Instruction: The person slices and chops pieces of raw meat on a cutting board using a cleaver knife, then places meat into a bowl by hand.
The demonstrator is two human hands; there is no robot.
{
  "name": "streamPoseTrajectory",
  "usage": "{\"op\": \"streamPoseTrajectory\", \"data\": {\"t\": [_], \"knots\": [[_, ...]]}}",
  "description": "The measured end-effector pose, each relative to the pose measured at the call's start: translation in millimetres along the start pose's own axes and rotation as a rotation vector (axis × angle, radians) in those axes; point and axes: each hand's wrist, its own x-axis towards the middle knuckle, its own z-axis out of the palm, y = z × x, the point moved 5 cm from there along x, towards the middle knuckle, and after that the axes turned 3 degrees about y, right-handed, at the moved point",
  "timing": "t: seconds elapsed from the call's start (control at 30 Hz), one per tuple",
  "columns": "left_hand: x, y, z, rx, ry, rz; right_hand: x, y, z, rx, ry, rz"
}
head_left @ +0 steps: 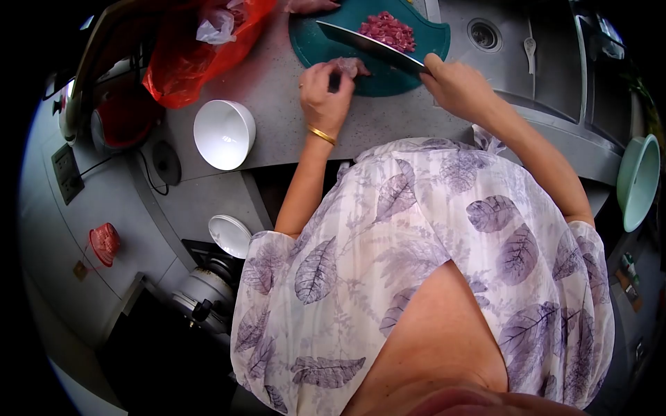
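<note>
A green cutting board (312, 38) lies at the top middle of the counter. My right hand (454, 83) is closed round the handle of a knife (368, 46), whose broad blade extends left over the board. Just behind the blade is a heap of diced red meat (388, 31). My left hand (326, 97), with a gold bangle at the wrist, has its fingers curled on a pale pink piece of meat (352, 66) at the board's near left edge. Another piece of meat (312, 5) sits at the board's far left edge.
Left of the board are a red plastic bag (180, 69) and a white bowl (225, 135). A steel sink (513, 62) holds a white spoon (530, 54) at the right. A pale green basin (638, 183) stands far right, and a pot (205, 298) at lower left.
</note>
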Motion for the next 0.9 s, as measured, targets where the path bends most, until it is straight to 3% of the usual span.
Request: {"op": "streamPoseTrajectory", "data": {"t": [0.3,0.6,0.7,0.83,0.9], "knots": [[-19,1,23,0.056,0.052,0.084,-18,-19,-2,-0.26,0.083,-0.291],[-18,1,29,-0.013,0.078,0.056,-8,-16,11,-0.269,-0.069,-0.194],[-18,-1,32,-0.023,0.084,0.073,11,-23,20,-0.19,-0.045,-0.195],[-20,0,36,-0.03,0.057,0.096,63,-49,45,-0.067,0.153,-0.367],[-17,2,36,-0.015,0.076,0.125,75,-57,44,-0.076,0.1,-0.328]]}}
